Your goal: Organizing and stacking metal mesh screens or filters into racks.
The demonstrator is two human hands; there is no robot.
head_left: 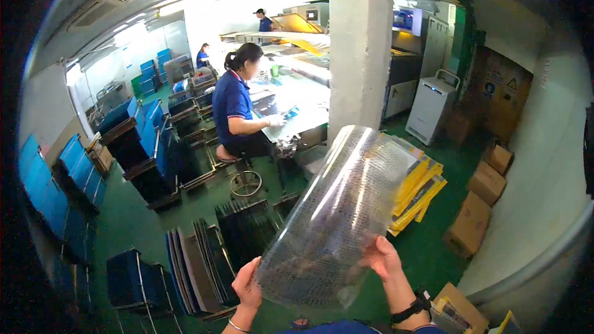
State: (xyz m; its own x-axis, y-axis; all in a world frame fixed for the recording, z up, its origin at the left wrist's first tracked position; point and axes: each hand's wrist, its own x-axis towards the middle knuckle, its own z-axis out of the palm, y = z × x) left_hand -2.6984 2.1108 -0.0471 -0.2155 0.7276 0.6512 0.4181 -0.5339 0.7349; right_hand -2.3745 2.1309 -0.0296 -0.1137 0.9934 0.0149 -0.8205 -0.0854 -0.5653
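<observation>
Both hands are grasping: left hand [247, 286] is pinching the clear patterned sheet [334, 222] at its lower left edge, right hand [385, 261] is gripping its lower right side, fingers partly hidden behind it. Sheet is hanging in the air between the two grips, bowing into a curve, its far end tilting up and away. Progress, as judged: picking up looks done, both sides are being held; setting down is not done, since no surface is supporting the sheet. Whether it is being inspected or carried, cannot tell; the pattern is too fine to read for flaws. Beyond the right grip, a yellow-edged stack [419, 185] is lying partly behind the sheet; whether this sheet is coming from there, cannot tell. Cartons [468, 222] are standing along the wall, farther right of that grip. Left of the left grip, upright panels [189, 266] are leaning in a rack. Well ahead of both grips, a seated co-worker [230, 102] is working at a bright surface [314, 100], well apart from the wearer's hands, near the pale column [359, 49].
</observation>
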